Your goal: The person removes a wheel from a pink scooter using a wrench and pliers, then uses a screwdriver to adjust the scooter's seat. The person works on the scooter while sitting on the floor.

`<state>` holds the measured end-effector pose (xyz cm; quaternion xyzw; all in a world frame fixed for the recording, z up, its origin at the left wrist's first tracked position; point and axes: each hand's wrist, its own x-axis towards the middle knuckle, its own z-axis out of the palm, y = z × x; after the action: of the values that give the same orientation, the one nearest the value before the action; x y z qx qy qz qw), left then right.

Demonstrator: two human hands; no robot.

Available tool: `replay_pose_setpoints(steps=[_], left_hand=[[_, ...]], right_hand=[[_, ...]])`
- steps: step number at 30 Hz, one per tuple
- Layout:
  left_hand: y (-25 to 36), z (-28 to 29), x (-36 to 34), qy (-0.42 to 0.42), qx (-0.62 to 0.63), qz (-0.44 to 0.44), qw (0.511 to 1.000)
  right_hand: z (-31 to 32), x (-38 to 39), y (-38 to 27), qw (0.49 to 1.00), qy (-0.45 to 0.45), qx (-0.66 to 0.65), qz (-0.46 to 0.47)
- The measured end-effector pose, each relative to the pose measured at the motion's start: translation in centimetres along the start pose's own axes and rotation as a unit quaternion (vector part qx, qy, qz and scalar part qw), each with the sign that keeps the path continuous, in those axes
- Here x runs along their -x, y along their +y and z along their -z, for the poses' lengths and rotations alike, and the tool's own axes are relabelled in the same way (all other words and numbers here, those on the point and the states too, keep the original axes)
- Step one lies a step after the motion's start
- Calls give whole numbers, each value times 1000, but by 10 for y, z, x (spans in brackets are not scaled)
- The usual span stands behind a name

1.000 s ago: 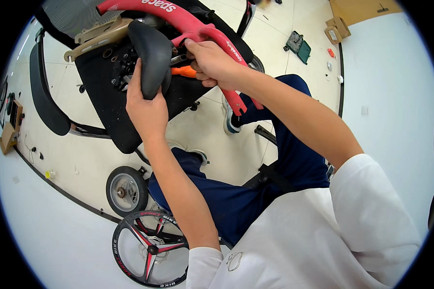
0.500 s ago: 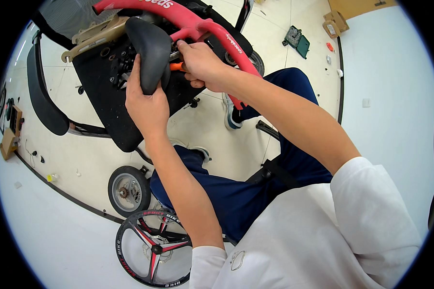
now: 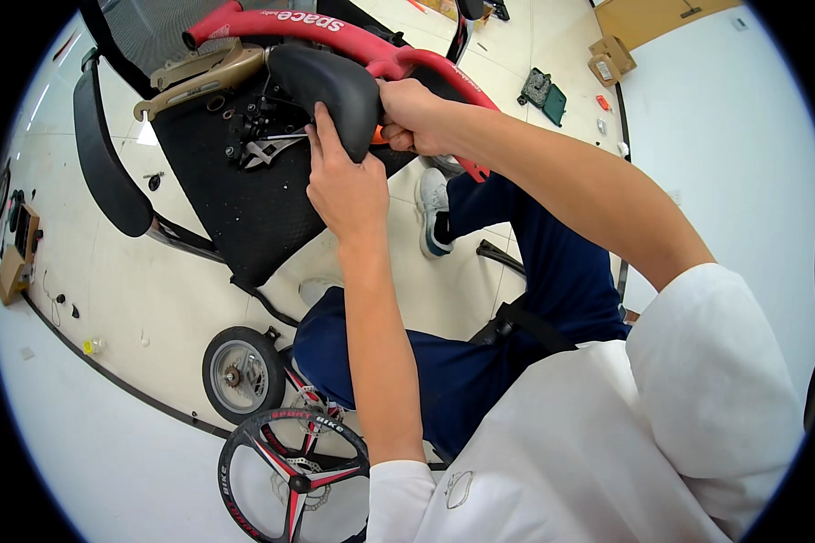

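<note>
A black bicycle saddle (image 3: 328,83) is held up over the seat of a black chair (image 3: 235,213). My left hand (image 3: 349,185) grips its near edge, fingers lying along its side. At the saddle's right side, my right hand (image 3: 417,118) is closed around a tool with an orange handle (image 3: 379,136). Most of that tool is hidden by the saddle and my fingers, so its kind cannot be made out. Behind the saddle lies a red bicycle frame (image 3: 303,30). A tan metal bike part (image 3: 195,88) and small black components (image 3: 244,127) rest on the chair.
The chair's armrest (image 3: 109,149) curves up at the left. By my leg on the floor are a small wheel (image 3: 243,374) and a three-spoke wheel (image 3: 297,484). A green tool case (image 3: 543,95) and cardboard boxes (image 3: 612,59) sit at the far right.
The saddle has swung to the right and tilted, carried by my left hand. My right hand has shifted slightly right, and the saddle now covers more of the orange handle.
</note>
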<state>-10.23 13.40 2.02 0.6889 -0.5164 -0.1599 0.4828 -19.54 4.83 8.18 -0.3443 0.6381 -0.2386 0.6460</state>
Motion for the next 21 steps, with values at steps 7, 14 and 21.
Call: replay_pose_setpoints(steps=[7,14,21], left_hand=[[-1,0,-1,15,-12,1,1000],[-7,-1,-3,32,-14,-14,999],[-7,2,-2,24,0,1,1000]], right_hand=[[5,-4,7,984,33,160,67],[23,-7,2,914,-4,378,145],[31,-1,-8,936,-91,326,96]])
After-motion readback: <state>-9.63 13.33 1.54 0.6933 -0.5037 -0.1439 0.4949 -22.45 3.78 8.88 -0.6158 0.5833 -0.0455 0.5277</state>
